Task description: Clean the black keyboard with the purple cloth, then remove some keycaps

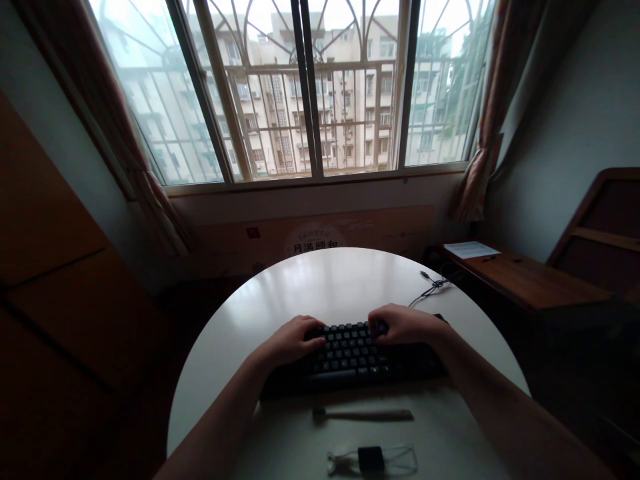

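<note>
A black keyboard (345, 353) with pale key legends lies across the round white table. My left hand (295, 338) rests over its left end, thumb and fingers apart on the keys and upper edge. Over the right part of the keys, my right hand (403, 325) is closed, fingers curled around a small dark purple thing (381, 327) mostly hidden by them. Nearer to me lies a toothbrush-like brush (370, 415) with a dark head and light handle. Below it is a wire puller tool (371, 459) with a black block at its middle.
A dark cable (433, 287) lies coiled on the white table (300, 287) behind my right hand. To the right, a low wooden table (540, 280) bears a paper sheet (471, 249) and a pen. A barred window is ahead, with a wooden cabinet (55, 280) at left.
</note>
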The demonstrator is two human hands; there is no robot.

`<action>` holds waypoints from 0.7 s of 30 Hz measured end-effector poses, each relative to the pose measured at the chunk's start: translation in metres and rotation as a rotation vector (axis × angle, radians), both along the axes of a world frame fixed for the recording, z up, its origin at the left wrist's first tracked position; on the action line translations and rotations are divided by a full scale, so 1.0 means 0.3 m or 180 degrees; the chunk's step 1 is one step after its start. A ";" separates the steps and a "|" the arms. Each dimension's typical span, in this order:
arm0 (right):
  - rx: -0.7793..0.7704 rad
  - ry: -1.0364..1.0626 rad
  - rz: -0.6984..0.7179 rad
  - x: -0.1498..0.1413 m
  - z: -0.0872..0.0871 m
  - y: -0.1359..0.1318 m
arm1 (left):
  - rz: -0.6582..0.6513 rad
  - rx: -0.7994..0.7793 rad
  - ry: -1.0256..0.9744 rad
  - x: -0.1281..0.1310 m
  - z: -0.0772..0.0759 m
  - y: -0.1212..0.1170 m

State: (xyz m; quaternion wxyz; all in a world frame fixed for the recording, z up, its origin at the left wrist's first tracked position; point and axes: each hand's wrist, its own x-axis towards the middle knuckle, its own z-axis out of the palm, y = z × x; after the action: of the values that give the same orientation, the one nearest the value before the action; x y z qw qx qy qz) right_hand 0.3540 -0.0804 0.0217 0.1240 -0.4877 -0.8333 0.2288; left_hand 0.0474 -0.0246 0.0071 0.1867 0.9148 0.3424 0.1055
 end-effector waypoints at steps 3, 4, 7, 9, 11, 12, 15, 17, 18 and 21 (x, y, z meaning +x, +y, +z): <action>0.0190 0.0100 -0.0125 0.003 -0.016 0.011 | 0.0007 -0.0009 0.0002 0.002 0.001 -0.001; 0.0210 0.0150 -0.0148 0.005 -0.023 0.017 | 0.0009 -0.0016 0.0015 0.002 0.001 -0.001; -0.0092 0.0335 -0.0250 0.006 -0.046 0.036 | 0.0026 -0.0038 0.0041 0.003 0.002 -0.002; -0.0416 0.0498 -0.0218 0.004 -0.059 0.048 | 0.0033 -0.0045 0.0038 0.004 0.003 -0.003; -0.0580 0.0603 -0.0127 0.005 -0.067 0.057 | 0.0026 -0.0038 0.0037 0.005 0.003 -0.002; -0.0599 0.0636 -0.0091 0.007 -0.068 0.060 | 0.0023 -0.0031 0.0037 0.006 0.003 -0.001; -0.0772 0.0745 -0.0016 0.018 -0.069 0.068 | 0.0040 -0.0024 0.0028 0.006 0.000 0.001; -0.0958 0.0821 0.0015 0.025 -0.070 0.074 | 0.0056 -0.0039 0.0031 0.006 -0.003 0.004; -0.1007 0.0838 0.0008 0.026 -0.071 0.076 | 0.0056 -0.0043 0.0035 0.006 -0.004 0.005; -0.0994 0.0837 -0.0034 0.023 -0.080 0.082 | 0.0048 -0.0042 0.0068 0.006 -0.004 0.006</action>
State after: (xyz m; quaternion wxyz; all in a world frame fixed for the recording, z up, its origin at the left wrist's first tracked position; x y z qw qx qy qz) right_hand 0.3610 -0.0559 -0.0021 0.1558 -0.4713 -0.7617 0.4164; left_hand 0.0491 -0.0227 0.0057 0.1883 0.9120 0.3519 0.0950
